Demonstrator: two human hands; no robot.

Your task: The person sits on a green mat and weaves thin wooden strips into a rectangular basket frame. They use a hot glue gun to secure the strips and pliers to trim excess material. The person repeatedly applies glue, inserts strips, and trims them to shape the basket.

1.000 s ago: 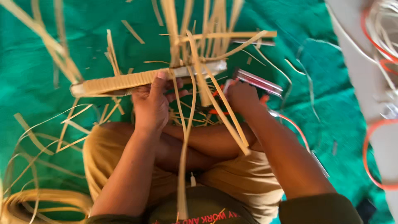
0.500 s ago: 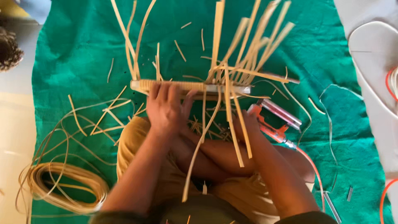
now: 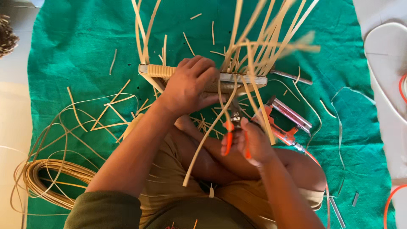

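Note:
My left hand grips the top of a flat woven cane panel that stands on edge above my crossed legs. Many loose cane strips stick up and out from the panel, and one long strip hangs down over my lap. My right hand holds orange-handled cutters, whose metal jaws point up at the panel's lower edge, next to the hanging strip.
A green cloth covers the floor, strewn with cut cane bits. A coil of cane lies at the lower left. An orange and silver staple tool rests right of my hand. White and orange cords lie at the right edge.
My right hand has picked up the orange-handled cutters and raised them under the panel. My left hand has shifted along the panel's top, and the view has tilted toward the cloth.

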